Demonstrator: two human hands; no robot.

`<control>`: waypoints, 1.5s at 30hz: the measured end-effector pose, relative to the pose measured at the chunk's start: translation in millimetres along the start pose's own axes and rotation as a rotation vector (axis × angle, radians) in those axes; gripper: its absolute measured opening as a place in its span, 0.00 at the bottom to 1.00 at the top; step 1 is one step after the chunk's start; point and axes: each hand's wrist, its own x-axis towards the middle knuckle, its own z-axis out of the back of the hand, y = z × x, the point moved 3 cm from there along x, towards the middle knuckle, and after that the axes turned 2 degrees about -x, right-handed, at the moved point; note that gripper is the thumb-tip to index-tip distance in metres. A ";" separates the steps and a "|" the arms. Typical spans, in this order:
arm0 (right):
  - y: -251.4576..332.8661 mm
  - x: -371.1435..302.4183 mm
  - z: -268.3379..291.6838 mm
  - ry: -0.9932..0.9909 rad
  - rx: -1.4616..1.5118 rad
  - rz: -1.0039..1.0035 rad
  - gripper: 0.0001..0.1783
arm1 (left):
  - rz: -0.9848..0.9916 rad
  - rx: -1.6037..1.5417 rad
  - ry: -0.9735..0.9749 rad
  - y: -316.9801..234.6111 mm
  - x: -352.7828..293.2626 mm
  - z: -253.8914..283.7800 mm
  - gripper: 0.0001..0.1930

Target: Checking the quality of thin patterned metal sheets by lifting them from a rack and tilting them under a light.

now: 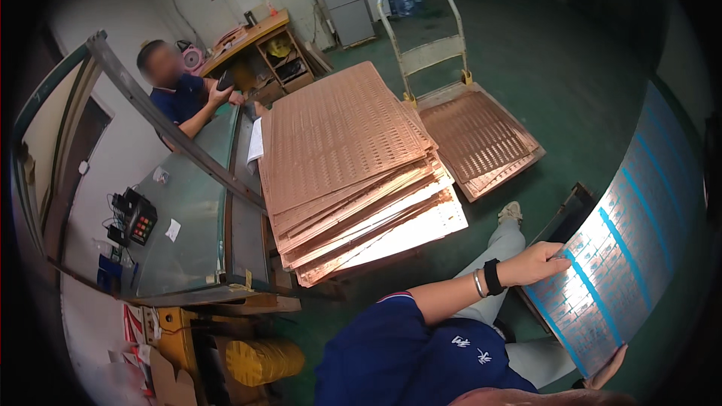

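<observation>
Head view, from the left: a metal frame [162, 109] rises beside a glass-topped table [192, 244], on which sit a black box with a keypad [141, 223] and a white slip of paper [173, 230]. At the far left, behind the frame, a co-worker [177, 105] in a dark blue shirt holds a dark handheld object [226, 80] (too small to name surely). On the near left lies a bright yellow cylinder [265, 362].

Toward the middle stands a tall stack of copper-coloured sheets [338, 135], its layers slightly fanned and their edges uneven, the top one patterned with rows of small marks. Just beyond it to the right is a platform cart [432, 54] with a pale looped handle, bearing a lower pile of similar sheets [477, 141].

At the near right is the large sheet [628, 256] in hand, silvery with blue strips and a bright glare; it is tilted and well apart from the tall stack. The person's left hand [538, 263], with a black band [492, 277] and a bracelet [478, 283] at its wrist, is closed on the left edge, thumb on the upper face. The right hand [609, 368] grips the near edge, its fingers partly hidden.
</observation>
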 end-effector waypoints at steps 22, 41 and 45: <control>31.9 10.3 -90.1 -0.088 0.132 0.396 0.18 | 0.069 -0.878 0.057 -0.7 44.1 -16.9 0.26; 62.7 -27.7 -0.4 -0.210 0.614 0.690 0.08 | 0.278 -0.586 -0.194 50.8 62.0 -16.8 0.10; 79.0 -49.3 -10.4 -0.261 0.543 0.751 0.07 | 0.337 -0.478 -0.253 62.4 72.4 -9.0 0.08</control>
